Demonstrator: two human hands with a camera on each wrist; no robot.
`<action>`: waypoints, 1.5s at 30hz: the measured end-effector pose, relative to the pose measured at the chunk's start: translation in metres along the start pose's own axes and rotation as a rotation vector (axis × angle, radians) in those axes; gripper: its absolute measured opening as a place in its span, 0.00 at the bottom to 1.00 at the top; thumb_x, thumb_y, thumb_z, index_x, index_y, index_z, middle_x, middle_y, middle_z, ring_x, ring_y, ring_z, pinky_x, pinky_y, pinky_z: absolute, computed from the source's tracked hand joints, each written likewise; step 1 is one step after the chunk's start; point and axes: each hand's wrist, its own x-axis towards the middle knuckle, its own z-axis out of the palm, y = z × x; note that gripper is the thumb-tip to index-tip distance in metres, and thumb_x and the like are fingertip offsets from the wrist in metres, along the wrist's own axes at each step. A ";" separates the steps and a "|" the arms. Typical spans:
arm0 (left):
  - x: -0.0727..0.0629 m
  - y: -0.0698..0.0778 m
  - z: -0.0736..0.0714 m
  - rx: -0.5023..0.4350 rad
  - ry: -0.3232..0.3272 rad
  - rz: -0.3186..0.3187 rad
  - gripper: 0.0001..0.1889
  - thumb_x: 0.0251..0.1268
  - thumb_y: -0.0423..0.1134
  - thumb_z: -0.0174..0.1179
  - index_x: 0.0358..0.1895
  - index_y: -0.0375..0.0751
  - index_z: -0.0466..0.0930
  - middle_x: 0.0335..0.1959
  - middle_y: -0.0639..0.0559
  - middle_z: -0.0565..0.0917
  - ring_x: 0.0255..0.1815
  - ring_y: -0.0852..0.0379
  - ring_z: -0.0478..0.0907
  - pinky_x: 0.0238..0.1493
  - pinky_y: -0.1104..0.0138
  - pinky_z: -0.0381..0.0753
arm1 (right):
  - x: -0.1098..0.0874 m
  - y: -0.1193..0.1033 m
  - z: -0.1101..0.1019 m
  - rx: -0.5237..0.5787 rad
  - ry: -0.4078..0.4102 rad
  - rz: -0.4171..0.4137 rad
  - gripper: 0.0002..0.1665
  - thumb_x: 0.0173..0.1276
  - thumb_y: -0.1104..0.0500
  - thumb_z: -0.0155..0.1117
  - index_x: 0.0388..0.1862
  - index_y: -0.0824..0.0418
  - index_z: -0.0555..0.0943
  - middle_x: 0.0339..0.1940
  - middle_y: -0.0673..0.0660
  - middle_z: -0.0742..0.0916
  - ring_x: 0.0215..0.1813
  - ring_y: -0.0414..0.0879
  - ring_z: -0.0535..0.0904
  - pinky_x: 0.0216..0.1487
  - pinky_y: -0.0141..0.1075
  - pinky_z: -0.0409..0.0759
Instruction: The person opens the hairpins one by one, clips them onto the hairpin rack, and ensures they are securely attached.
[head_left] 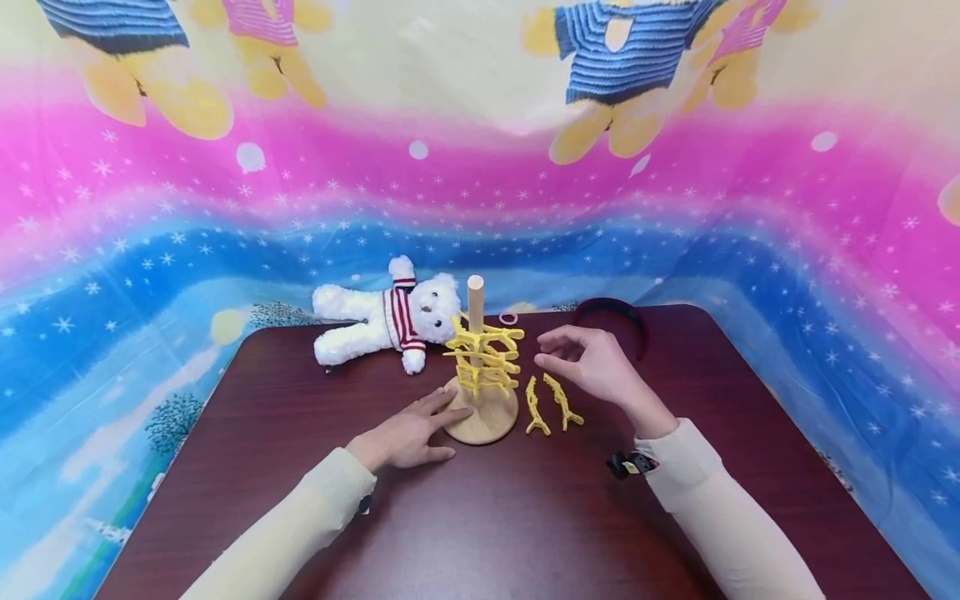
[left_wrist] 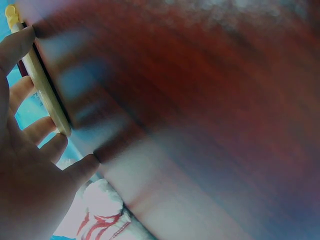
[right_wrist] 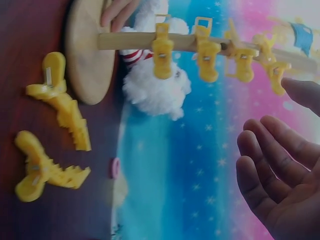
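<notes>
Several yellow alligator hair clips [head_left: 483, 357] are clamped one above another on the upright post [head_left: 476, 293] of a wooden stand. My left hand [head_left: 405, 433] rests with spread fingers on the stand's round base [head_left: 487, 429]; in the left wrist view its fingertips lie along the base's edge [left_wrist: 47, 95]. Just right of the upper clips hovers my right hand [head_left: 600, 367], fingers loosely bent and nothing between them. Its thumb tip overlaps the topmost clip [right_wrist: 277, 75] in the right wrist view. Two more clips lie on the table below it, a left one [head_left: 536, 408] and a right one [head_left: 562, 404].
A white teddy bear [head_left: 401, 312] in a striped sweater lies behind the stand to the left. Near the back edge are a pink hair tie [head_left: 508, 318] and a dark headband [head_left: 637, 321]. A printed cloth backdrop [head_left: 480, 183] surrounds the dark wooden table [head_left: 495, 533].
</notes>
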 end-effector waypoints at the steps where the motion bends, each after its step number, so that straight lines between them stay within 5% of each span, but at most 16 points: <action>1: 0.000 0.000 0.000 0.001 -0.001 -0.001 0.36 0.70 0.57 0.58 0.79 0.64 0.55 0.83 0.44 0.50 0.84 0.43 0.46 0.78 0.46 0.59 | -0.001 0.003 0.000 0.000 -0.004 0.003 0.16 0.62 0.44 0.73 0.47 0.47 0.87 0.38 0.47 0.90 0.33 0.42 0.83 0.36 0.36 0.82; 30: 0.002 0.000 0.001 0.009 -0.003 -0.008 0.36 0.70 0.57 0.58 0.79 0.64 0.55 0.83 0.44 0.50 0.83 0.43 0.46 0.78 0.46 0.59 | -0.038 0.076 0.021 -0.070 -0.080 0.079 0.18 0.62 0.45 0.74 0.46 0.53 0.88 0.35 0.45 0.89 0.37 0.39 0.83 0.36 0.32 0.81; 45: 0.002 -0.002 0.001 -0.007 -0.017 -0.024 0.37 0.70 0.57 0.59 0.79 0.64 0.55 0.83 0.46 0.49 0.84 0.44 0.45 0.78 0.47 0.59 | -0.048 0.091 0.027 -0.136 -0.159 0.196 0.17 0.59 0.44 0.75 0.41 0.53 0.88 0.34 0.46 0.88 0.37 0.39 0.82 0.41 0.36 0.81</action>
